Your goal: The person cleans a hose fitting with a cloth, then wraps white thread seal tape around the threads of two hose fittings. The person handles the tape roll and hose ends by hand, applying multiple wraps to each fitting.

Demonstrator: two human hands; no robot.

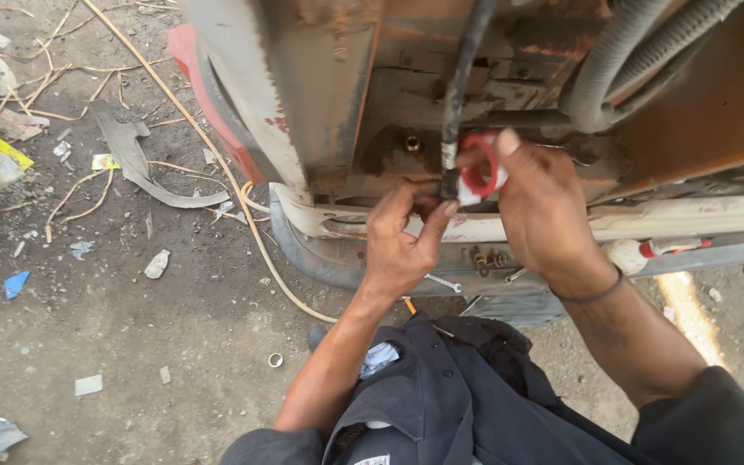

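Under rusty chassis (329, 77), our left hand (399, 245) fingers pinch black hose (456, 95), right hand (540, 202) pinches red tape roll (480, 168); tape may slip w/ loose grip.

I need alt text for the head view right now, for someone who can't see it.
Two bare hands work on a black hose under a rusty vehicle body: the right hand holds a red tape roll against it, and the left hand pinches the hose just below. Littered dirt ground lies to the left.
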